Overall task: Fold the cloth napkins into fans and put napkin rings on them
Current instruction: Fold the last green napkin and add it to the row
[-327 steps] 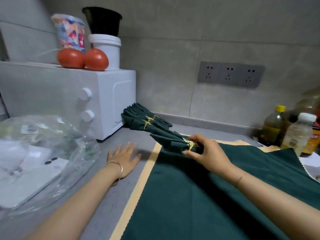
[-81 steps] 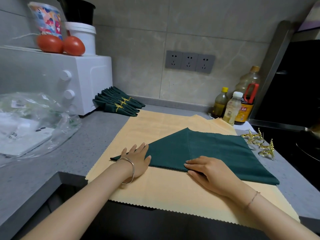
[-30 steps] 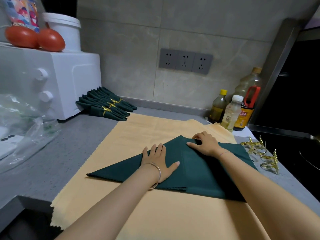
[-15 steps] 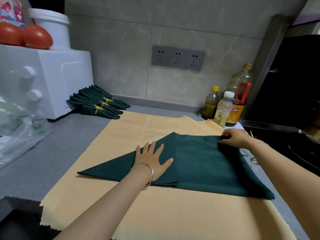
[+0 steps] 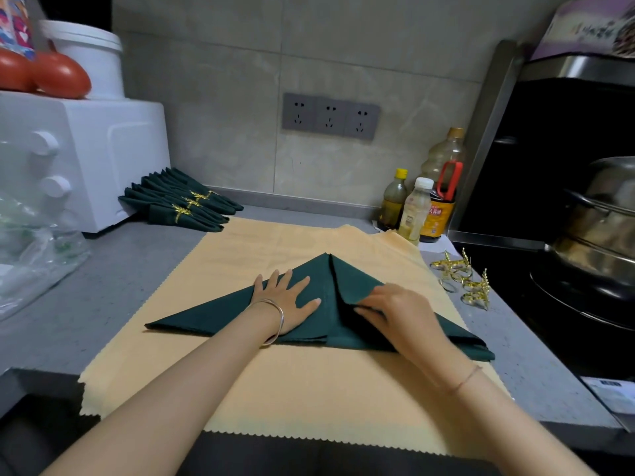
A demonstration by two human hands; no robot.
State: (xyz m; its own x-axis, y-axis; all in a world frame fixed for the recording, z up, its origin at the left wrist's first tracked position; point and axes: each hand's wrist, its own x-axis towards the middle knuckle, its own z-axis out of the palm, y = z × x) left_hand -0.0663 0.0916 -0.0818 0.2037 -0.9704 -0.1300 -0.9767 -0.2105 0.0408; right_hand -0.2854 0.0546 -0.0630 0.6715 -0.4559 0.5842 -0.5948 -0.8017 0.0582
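Three ringed fans (image 5: 182,206) lie well beyond the left fingertips (image 5: 275,274); loose napkin rings (image 5: 460,276) sit right of the right fingers (image 5: 366,304). Green napkin (image 5: 206,316): a triangle, apex away, long edge running left–right (no pleats yet). Left hand (image 5: 285,300) flat on it, fingers spread; right hand (image 5: 395,309) pinches a folded-over flap

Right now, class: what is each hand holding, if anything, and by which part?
The right hand pinches the green napkin by the folded edge of its right flap, near the centre crease. The left hand lies flat on it, gripping nothing.
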